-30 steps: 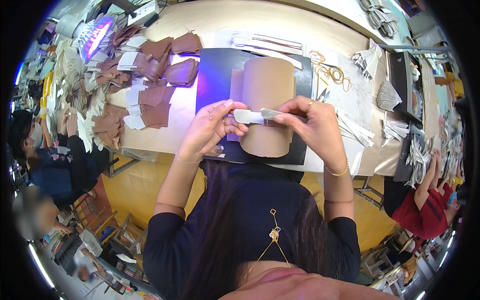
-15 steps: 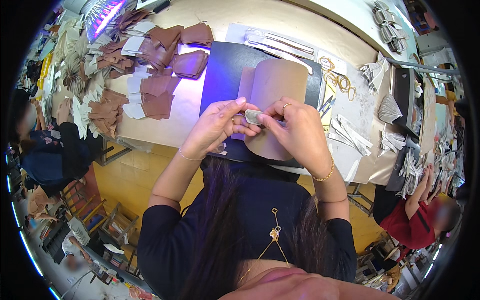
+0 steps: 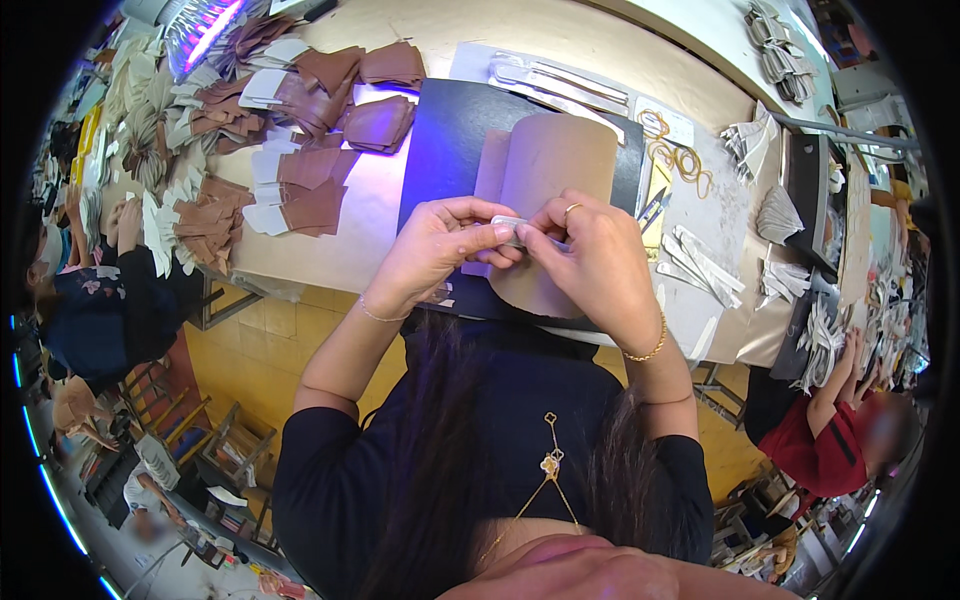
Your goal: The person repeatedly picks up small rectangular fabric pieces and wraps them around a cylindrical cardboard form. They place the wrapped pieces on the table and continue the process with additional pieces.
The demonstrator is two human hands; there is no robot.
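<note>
A small pale grey strip with a rounded end (image 3: 506,220) is pinched between both hands. My left hand (image 3: 448,245) has its thumb pressed on the strip's rounded end, with fingers beneath. From the other side my right hand (image 3: 592,250) grips it between thumb and fingertips, and most of the strip is hidden there. Just under the hands lies a curved brown cardboard-like roll (image 3: 560,160) with a flat flap on its left side. The roll rests on a black board (image 3: 440,130) at the table's near edge.
Stacks of brown and white cut pieces (image 3: 310,190) cover the table's left. To the right are tan cords (image 3: 683,165), a pen-like tool (image 3: 652,210) and pale strips (image 3: 700,265). Co-workers sit at both sides, one in a red top (image 3: 825,450). A lit lamp (image 3: 210,38) stands far left.
My left thumb has come down onto the strip's rounded end, covering part of it, and the left fingers have closed in. The right hand stays nearly in place.
</note>
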